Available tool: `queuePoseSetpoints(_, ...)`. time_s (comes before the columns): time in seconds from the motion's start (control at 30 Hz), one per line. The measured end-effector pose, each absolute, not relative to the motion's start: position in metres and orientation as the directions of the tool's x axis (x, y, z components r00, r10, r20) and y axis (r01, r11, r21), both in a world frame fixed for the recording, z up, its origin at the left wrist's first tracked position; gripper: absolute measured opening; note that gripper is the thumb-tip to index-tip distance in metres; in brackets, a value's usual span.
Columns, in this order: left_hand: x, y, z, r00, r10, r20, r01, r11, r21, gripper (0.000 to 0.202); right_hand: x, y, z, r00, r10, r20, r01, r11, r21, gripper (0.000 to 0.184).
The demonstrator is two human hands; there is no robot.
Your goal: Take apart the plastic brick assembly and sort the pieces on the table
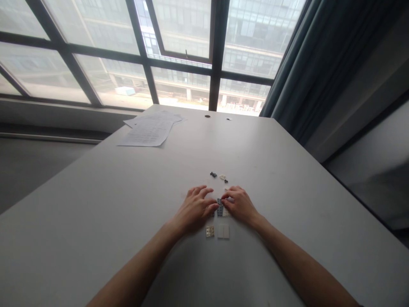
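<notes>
Grey studded building-brick plates [220,209] lie on the table between my two hands. My left hand [196,208] is open, its fingers spread, with thumb and forefinger tips close to the left edge of the grey plates. My right hand [239,205] has its fingertips drawn together in a pinch over their right side; whatever is in the pinch is too small to make out. Cream pieces [226,212] show partly under the right hand. Closer to me are a tan studded piece [210,231] and a pair of flat white tiles [223,232].
Beyond my hands lie small dark pieces [213,174], cream pieces [223,176] and another dark piece [226,181]. Printed papers [147,131] rest at the far left of the white table [268,170]. Windows stand behind it, and a dark curtain [294,64] hangs at right.
</notes>
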State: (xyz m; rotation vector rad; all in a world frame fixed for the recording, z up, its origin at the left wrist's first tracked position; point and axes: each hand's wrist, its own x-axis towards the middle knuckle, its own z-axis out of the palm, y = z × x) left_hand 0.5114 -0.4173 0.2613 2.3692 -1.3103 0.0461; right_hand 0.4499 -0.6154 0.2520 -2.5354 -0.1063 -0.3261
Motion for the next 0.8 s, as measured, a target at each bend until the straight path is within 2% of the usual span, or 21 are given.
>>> queuePoseSetpoints(0.8,0.5099,-0.4179,0.2609,0.545,-0.806,0.230,-0.827,-0.474,0.301,0.034,0.4514,-0.6143,0.2505,0.953,0.037,0.300,0.204,-0.812,-0.547,0.012)
